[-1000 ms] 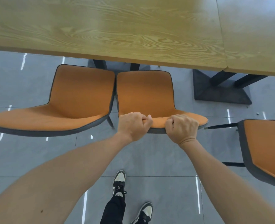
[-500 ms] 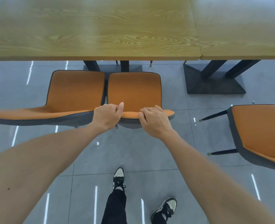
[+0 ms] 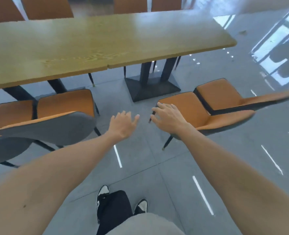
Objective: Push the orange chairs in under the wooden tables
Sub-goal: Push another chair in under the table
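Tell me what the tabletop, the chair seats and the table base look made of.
Tabletop: wood or wood-look laminate, with visible grain and a light sheen. Chair seat: smooth orange padding, probably faux leather, in a grey shell with dark piping. Table base: matte black, likely metal, though blur leaves that open.

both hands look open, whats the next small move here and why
Probably close the right hand on the near chair at the right, then bring the left hand to it. That chair stands clear of the wooden table, both hands are open, and the right is over its edge.
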`<state>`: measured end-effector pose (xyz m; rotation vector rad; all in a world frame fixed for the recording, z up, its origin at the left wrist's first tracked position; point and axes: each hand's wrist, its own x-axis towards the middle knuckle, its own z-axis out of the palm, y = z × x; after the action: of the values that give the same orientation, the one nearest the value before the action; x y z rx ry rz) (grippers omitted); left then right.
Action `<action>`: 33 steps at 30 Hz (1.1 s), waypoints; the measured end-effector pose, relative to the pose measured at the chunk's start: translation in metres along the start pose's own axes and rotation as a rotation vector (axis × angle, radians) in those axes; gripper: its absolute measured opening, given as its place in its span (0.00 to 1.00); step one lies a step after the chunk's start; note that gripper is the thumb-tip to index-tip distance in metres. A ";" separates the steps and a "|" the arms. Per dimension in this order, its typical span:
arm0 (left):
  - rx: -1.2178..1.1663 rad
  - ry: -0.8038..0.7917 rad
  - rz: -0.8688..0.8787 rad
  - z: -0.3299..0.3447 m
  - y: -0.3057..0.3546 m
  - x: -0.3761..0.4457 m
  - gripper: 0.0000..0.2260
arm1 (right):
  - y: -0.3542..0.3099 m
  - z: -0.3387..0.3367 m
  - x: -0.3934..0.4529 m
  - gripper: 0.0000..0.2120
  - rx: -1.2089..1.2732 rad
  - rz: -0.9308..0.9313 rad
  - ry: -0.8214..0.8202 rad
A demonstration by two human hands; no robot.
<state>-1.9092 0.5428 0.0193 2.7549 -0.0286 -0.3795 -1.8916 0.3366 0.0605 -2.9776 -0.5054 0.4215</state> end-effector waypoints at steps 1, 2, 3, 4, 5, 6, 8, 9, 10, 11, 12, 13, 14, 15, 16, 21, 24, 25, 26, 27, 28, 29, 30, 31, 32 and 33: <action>0.008 0.008 0.039 0.008 0.030 0.000 0.26 | 0.024 -0.004 -0.015 0.29 0.012 0.023 0.011; 0.021 0.015 0.075 0.015 0.058 0.002 0.26 | 0.047 -0.006 -0.029 0.29 0.022 0.047 0.028; 0.036 0.024 0.108 0.022 0.085 0.005 0.26 | 0.071 -0.007 -0.041 0.28 0.028 0.072 0.051; 0.045 0.026 0.130 0.029 0.110 0.009 0.27 | 0.095 -0.008 -0.052 0.27 0.032 0.099 0.076; 0.049 0.020 0.143 0.035 0.133 0.013 0.28 | 0.118 -0.008 -0.062 0.26 0.036 0.128 0.100; 0.051 0.005 0.153 0.043 0.155 0.018 0.29 | 0.139 -0.006 -0.072 0.26 0.039 0.159 0.122; 0.053 -0.008 0.181 0.059 0.197 0.026 0.31 | 0.181 -0.004 -0.091 0.27 0.035 0.217 0.160; 0.051 0.003 0.195 0.067 0.217 0.031 0.32 | 0.201 -0.002 -0.099 0.27 0.032 0.240 0.179; 0.049 0.018 0.204 0.075 0.236 0.037 0.32 | 0.221 -0.002 -0.106 0.27 0.029 0.257 0.199; 0.044 0.028 0.207 0.083 0.256 0.043 0.32 | 0.241 -0.002 -0.111 0.27 0.028 0.270 0.213; 0.034 0.031 0.208 0.093 0.274 0.048 0.32 | 0.260 -0.001 -0.115 0.27 0.029 0.279 0.223; 0.020 0.031 0.210 0.103 0.291 0.054 0.33 | 0.278 0.000 -0.118 0.27 0.030 0.288 0.228; 0.004 0.025 0.208 0.113 0.308 0.061 0.33 | 0.295 0.001 -0.120 0.27 0.033 0.295 0.230; -0.009 0.013 0.200 0.124 0.323 0.067 0.33 | 0.312 0.003 -0.121 0.28 0.041 0.301 0.226; -0.015 -0.006 0.185 0.134 0.338 0.073 0.33 | 0.327 0.004 -0.122 0.28 0.052 0.302 0.217; -0.043 -0.108 0.110 0.170 0.395 0.089 0.33 | 0.396 0.012 -0.127 0.26 0.085 0.237 0.147; -0.022 -0.195 0.022 0.184 0.413 0.091 0.30 | 0.430 0.023 -0.126 0.25 0.070 0.192 0.051; -0.044 -0.248 -0.028 0.189 0.416 0.090 0.28 | 0.441 0.028 -0.124 0.25 0.076 0.183 0.020; -0.075 -0.291 -0.075 0.195 0.417 0.088 0.27 | 0.451 0.033 -0.123 0.23 0.097 0.173 0.003; -0.096 -0.301 -0.112 0.200 0.419 0.085 0.25 | 0.462 0.037 -0.122 0.22 0.114 0.153 0.003; -0.103 -0.278 -0.138 0.206 0.422 0.081 0.24 | 0.472 0.040 -0.120 0.20 0.109 0.117 0.011; -0.093 -0.240 -0.157 0.211 0.426 0.077 0.22 | 0.481 0.042 -0.119 0.20 0.082 0.068 0.003; -0.077 -0.201 -0.174 0.217 0.429 0.071 0.21 | 0.489 0.044 -0.119 0.22 0.042 0.010 -0.031; -0.061 -0.160 -0.194 0.222 0.433 0.065 0.21 | 0.496 0.047 -0.117 0.26 0.010 -0.040 -0.072; -0.039 -0.110 -0.199 0.226 0.438 0.063 0.21 | 0.504 0.052 -0.114 0.29 -0.017 -0.072 -0.106; -0.027 -0.074 -0.211 0.230 0.444 0.060 0.21 | 0.511 0.054 -0.112 0.32 -0.045 -0.091 -0.143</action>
<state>-1.8997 0.0439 -0.0466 2.7237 0.2483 -0.5329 -1.8498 -0.1798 -0.0320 -2.9665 -0.6691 0.6248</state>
